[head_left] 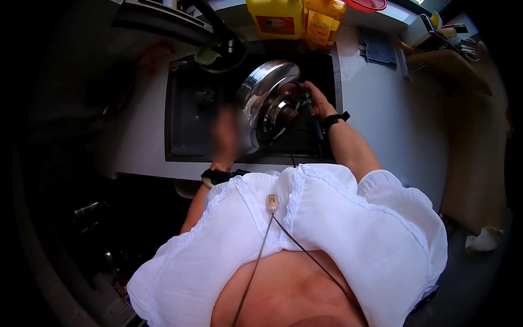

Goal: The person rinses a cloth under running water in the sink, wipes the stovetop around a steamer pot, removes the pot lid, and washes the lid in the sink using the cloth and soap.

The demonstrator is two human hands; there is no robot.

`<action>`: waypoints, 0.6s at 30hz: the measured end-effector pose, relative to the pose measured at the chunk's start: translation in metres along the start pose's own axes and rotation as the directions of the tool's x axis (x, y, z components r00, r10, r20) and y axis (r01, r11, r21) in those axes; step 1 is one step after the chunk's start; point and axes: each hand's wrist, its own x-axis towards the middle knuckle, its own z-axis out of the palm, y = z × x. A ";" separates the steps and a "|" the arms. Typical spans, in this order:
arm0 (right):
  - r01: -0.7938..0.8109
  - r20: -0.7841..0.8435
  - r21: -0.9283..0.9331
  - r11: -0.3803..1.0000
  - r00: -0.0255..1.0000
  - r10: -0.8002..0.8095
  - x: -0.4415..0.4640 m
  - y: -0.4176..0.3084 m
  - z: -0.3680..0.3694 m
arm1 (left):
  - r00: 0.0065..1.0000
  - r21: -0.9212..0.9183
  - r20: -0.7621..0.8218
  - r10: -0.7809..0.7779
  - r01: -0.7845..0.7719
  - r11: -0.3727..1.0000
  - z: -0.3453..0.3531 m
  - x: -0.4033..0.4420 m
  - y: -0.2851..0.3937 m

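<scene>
A shiny metal pot lid (267,82) with a dark brown knob stands tilted over the black sink (169,131). My left hand (226,133) is at the lid's left edge, too smeared to show its fingers or whether it grips the rim. On the lid's right side, my right hand (318,101) has its fingers curled round something dark near the knob. A dark grey piece (317,128) hangs below that hand; its kind is unclear. Part of the lid's lower side is lost in shadow.
A black tap (234,46) rises behind the sink. A yellow jug (276,19) and an orange-yellow bottle (322,24) stand at the back. Right of the sink, a blue-grey cloth (378,47) lies on the white counter (387,114), with a wooden board (452,68) beyond.
</scene>
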 end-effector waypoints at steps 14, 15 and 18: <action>0.255 -0.250 -0.045 0.966 0.934 -0.257 -0.027 0.015 0.017 | 0.949 0.113 0.303 0.086 -0.126 0.986 0.003 0.030 0.029; 0.261 -0.281 -0.048 0.964 0.923 -0.264 -0.033 0.013 0.021 | 0.937 0.069 0.350 -0.011 -0.014 0.998 0.002 0.036 0.036; 0.322 -0.305 -0.060 0.945 0.895 -0.325 -0.044 0.008 0.025 | 0.919 0.046 0.395 0.023 -0.045 0.998 0.011 0.040 0.039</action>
